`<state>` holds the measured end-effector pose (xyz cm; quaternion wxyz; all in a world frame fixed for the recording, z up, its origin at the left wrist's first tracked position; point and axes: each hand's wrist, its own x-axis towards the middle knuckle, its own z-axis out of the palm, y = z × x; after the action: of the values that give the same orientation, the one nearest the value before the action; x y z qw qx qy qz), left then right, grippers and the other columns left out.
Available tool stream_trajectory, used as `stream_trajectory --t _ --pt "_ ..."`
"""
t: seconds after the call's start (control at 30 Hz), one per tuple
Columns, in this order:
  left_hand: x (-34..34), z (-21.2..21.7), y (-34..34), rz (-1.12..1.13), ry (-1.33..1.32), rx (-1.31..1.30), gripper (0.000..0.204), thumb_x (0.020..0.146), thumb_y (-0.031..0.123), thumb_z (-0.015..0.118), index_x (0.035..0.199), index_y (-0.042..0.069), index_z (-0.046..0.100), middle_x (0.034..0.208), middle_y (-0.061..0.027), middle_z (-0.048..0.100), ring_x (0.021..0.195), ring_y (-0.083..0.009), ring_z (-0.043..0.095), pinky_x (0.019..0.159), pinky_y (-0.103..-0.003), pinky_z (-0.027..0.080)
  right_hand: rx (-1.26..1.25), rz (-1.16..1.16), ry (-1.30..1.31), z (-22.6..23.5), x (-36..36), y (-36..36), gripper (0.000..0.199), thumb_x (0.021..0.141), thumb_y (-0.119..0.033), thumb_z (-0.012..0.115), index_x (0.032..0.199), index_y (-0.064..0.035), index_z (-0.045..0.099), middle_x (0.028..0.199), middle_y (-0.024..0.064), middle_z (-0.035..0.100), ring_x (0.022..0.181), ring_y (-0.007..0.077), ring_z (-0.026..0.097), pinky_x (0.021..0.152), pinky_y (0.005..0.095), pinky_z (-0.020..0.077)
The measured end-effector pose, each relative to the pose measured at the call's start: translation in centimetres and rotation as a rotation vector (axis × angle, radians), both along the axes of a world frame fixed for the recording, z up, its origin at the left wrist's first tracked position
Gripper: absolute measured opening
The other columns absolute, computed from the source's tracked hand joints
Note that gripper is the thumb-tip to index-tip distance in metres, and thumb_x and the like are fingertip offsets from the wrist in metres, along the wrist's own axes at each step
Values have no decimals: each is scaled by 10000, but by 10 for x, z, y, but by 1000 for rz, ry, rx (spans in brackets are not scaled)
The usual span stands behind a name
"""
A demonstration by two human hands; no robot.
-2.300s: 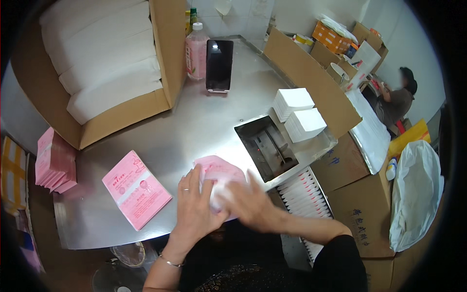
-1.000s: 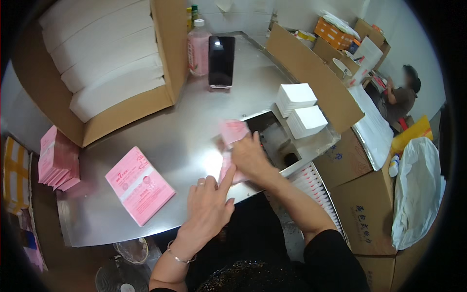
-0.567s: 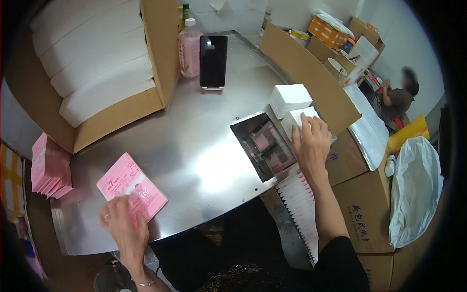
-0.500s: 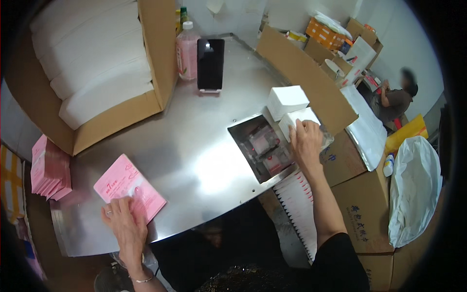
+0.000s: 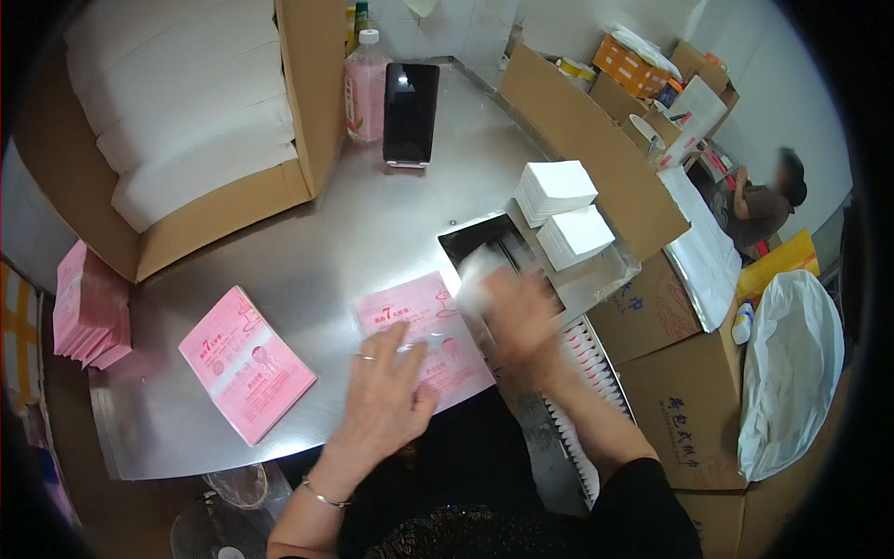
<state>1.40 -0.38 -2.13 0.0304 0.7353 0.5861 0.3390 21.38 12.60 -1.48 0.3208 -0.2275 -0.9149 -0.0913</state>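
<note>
A pink printed sheet [image 5: 424,317] lies flat on the steel table near its front edge. My left hand [image 5: 386,391] rests on its near left part, fingers spread. My right hand [image 5: 526,317], smeared by motion, is over the sheet's right side and the square opening. A blurred white folded tissue [image 5: 480,279] shows at its fingers. Two stacks of white folded tissues, a far one [image 5: 559,189] and a near one [image 5: 575,236], stand beyond the opening [image 5: 489,238]. Left of my left hand lies a stack of pink sheets [image 5: 247,363].
A carton [image 5: 233,219] packed with white tissues stands at the back left. A phone [image 5: 410,116] stands upright beside a pink bottle [image 5: 366,88]. More pink sheets [image 5: 90,307] are piled at the left edge. Cartons [image 5: 698,410] fill the right. A person [image 5: 768,200] sits far right.
My left hand has moved right from the pink stack; a single sheet now lies at the table's middle. My right hand has come left and nearer from the near tissue stack with something white.
</note>
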Motion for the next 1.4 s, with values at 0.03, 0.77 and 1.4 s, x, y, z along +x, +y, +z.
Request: stream_trajectory --t 0.03,0.77,1.4 --pt "-7 12 -2 25 23 -53 601 672 145 775 1228 14 586 1332 -245 494 1181 -390 502 878 -441 437 -140 205 -187 1 -9 -35 346 767 -29 640 1113 -12 638 1227 224 591 1161 403 594 1049 641 391" --pt "-2 21 4 343 253 -150 523 833 404 720 1266 124 633 1184 -215 510 981 -378 487 873 -521 375 -14 -677 48 13 67 85 147 902 -157 637 879 -22 693 868 125 582 918 310 567 796 467 435" --pt "18 33 -1 155 -15 -183 644 770 154 745 1369 80 519 1029 -187 539 959 -339 526 806 -451 447 -258 -18 -294 -21 -68 -4 363 840 -198 621 1168 -43 616 957 128 601 1070 323 593 1062 730 283"
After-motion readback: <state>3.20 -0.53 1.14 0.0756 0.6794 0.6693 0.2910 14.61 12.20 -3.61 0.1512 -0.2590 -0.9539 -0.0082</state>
